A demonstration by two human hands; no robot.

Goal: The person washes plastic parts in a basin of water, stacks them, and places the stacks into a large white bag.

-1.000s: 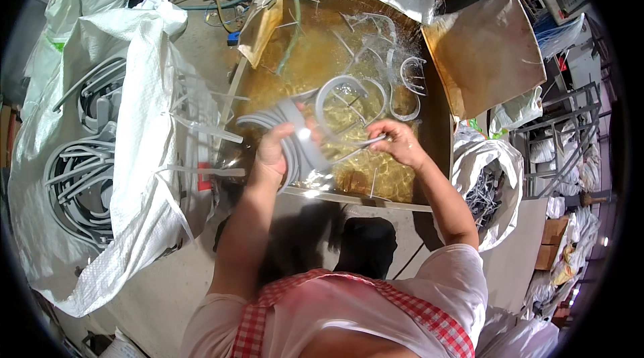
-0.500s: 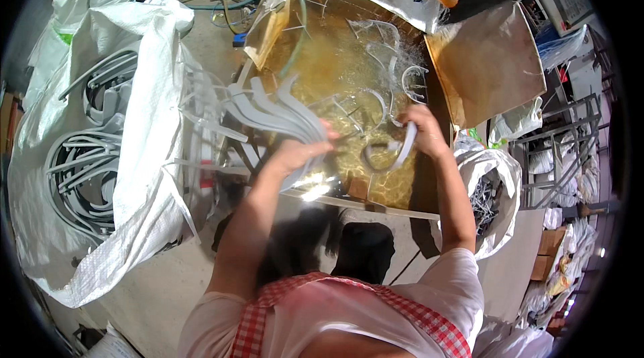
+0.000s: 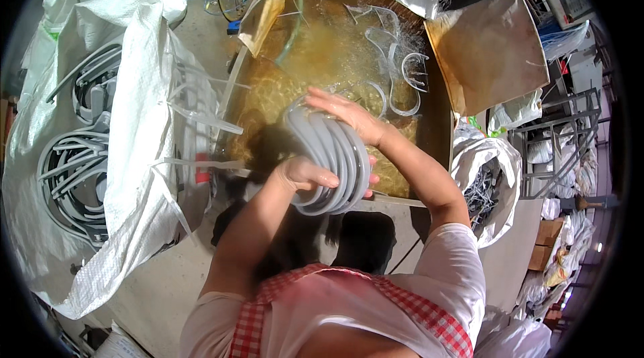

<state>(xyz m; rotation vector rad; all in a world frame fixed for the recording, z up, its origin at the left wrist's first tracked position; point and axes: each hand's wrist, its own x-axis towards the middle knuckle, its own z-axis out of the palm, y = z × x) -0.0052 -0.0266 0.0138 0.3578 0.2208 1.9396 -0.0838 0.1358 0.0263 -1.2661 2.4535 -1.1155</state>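
Observation:
A stack of grey curved plastic rings [image 3: 332,157] is held upright between both hands above the near rim of a large metal tub [image 3: 439,150] of murky yellow-brown liquid. My left hand [image 3: 305,175] grips the stack from below on its left side. My right hand [image 3: 345,113] lies over the top of the stack, fingers spread across it. More clear and grey curved pieces [image 3: 396,73] float in the tub farther back.
A big white woven sack [image 3: 134,123] at the left holds many grey rings [image 3: 74,163]. A smaller white bag [image 3: 486,187] with grey parts stands right of the tub. A metal sheet [image 3: 490,49] leans at the upper right. Metal racks [image 3: 557,137] stand far right.
The loose grey rings, fanned out between the hands, have been gathered into one tight stack. Both hands have come together on it near the tub's front rim.

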